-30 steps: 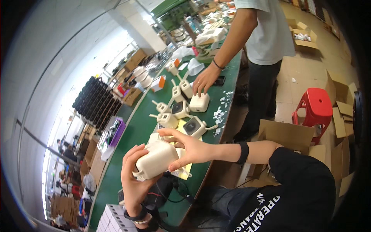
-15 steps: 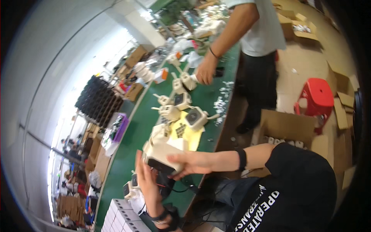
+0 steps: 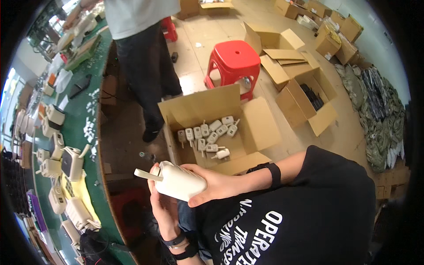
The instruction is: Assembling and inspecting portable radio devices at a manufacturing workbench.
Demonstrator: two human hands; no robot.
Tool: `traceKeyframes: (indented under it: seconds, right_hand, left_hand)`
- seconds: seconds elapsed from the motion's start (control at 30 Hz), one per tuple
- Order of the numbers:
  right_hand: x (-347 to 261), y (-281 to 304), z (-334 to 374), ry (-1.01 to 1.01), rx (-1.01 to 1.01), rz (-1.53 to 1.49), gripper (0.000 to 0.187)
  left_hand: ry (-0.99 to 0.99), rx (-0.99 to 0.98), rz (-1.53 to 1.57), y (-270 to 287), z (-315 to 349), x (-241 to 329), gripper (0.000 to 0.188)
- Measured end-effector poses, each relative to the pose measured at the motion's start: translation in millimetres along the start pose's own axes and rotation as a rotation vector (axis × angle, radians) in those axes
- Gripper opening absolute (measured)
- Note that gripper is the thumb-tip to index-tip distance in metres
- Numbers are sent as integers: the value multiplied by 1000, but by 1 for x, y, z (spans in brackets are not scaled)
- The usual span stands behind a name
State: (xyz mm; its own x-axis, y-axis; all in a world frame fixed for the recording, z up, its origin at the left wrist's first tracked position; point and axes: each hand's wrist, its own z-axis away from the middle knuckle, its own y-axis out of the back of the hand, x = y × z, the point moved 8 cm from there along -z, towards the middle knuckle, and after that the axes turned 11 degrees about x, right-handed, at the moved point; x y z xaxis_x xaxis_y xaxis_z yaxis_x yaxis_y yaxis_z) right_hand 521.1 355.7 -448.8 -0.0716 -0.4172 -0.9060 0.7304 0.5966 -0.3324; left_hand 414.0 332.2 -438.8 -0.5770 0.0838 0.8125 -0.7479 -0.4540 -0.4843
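A cream plastic device (image 3: pixel 180 182) with rounded edges and a short strap-like handle (image 3: pixel 148 175) is held in the air beside the table. My right hand (image 3: pixel 216 183) grips it from the right, thumb across its lower side and fingers over the top. Against its left end, my left hand (image 3: pixel 162 212) holds it with fingers reaching up behind the handle; part of these fingers is hidden. Just beyond my hands stands an open cardboard carton (image 3: pixel 260 123). Several similar cream devices (image 3: pixel 213 138) lie in rows inside it.
On the green table (image 3: pixel 115 221) at left lie more cream devices (image 3: pixel 73 163), yellow paper (image 3: pixel 81 190) and white scraps (image 3: pixel 89 128). Another person (image 3: pixel 143 57) stands by it. A red stool (image 3: pixel 235 57) and further open cartons (image 3: pixel 304 95) stand on the floor.
The view has turned right, toward the floor and carton. Both hands have brought the cream device away from the table, and its dark face no longer shows.
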Motion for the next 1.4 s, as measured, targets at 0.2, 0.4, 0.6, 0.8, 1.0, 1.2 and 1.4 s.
traceKeyframes:
  seconds: [0.2,0.4,0.6,0.8,1.0,1.2,1.4]
  right_hand:
    - [12,9,-2,94,-30,16,103]
    - [3,-11,-17,167,-118,43,106]
    - [-20,-41,-45,366,-293,-60,108]
    - [-56,-97,-71,515,-458,-104,110]
    - [-100,-122,-53,774,-490,160,106]
    - [-116,-128,-36,943,-487,244,94]
    - [-111,-128,-25,930,-550,188,90]
  left_hand:
    - [-38,-35,-36,-5,-4,-6,63]
    - [-133,18,-160,9,1,21,67]
    - [-398,103,-313,8,21,69,78]
    - [-756,214,-616,11,48,125,109]
    - [-811,386,-569,30,75,151,122]
    - [-838,388,-578,40,91,148,133]
    - [-868,327,-654,40,103,141,128]
